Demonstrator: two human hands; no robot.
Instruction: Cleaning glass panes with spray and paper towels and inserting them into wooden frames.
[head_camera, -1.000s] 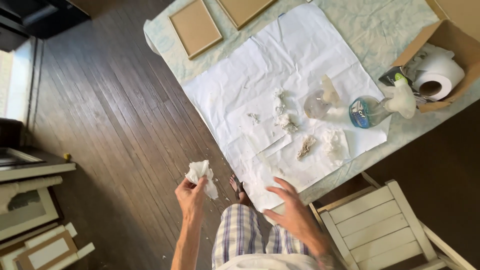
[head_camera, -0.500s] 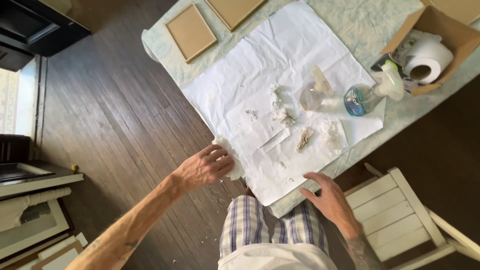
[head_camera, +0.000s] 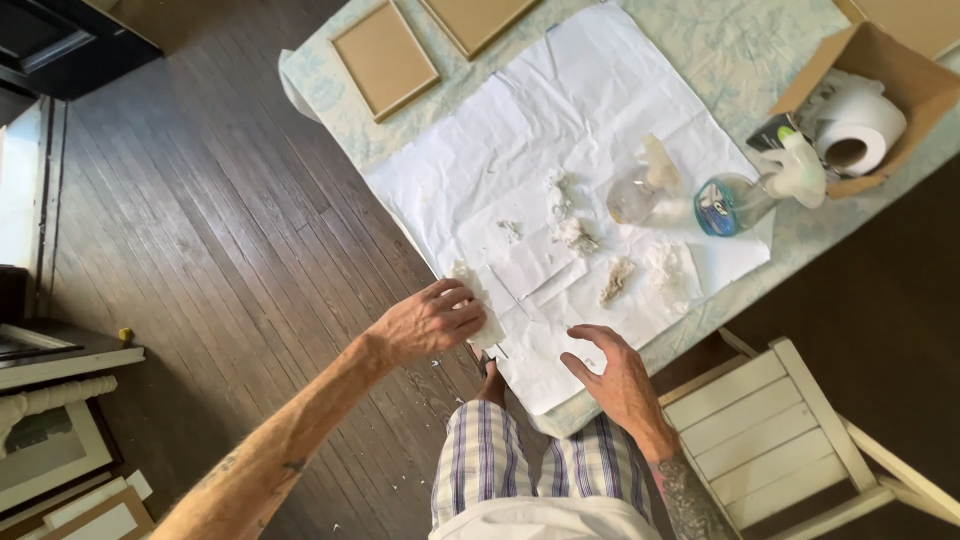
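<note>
Pressing a small crumpled white paper wad (head_camera: 478, 300) under the closed left hand (head_camera: 432, 322) at the near-left edge of the large white paper sheet (head_camera: 560, 150), right hand (head_camera: 612, 372) hovering with all 5 fingers spread, holding nothing; likely handling light, soft, tear-prone, best pinched at its bulk.

A worktop (head_camera: 720, 60) under a pale patterned cloth stands on a dark plank floor (head_camera: 200, 230). Directly on the cloth lie a big white paper sheet (head_camera: 560, 130), two tan boards (head_camera: 385, 58) at the far edge, and an open cardboard box (head_camera: 905, 75) at the right — a paper roll (head_camera: 860, 130) inside it. Two spray bottles (head_camera: 740, 195) lie on the sheet's right part, with crumpled scraps (head_camera: 615, 280) nearer the middle. A white wooden chair (head_camera: 790, 430) stands on the floor just beside the near corner.
</note>
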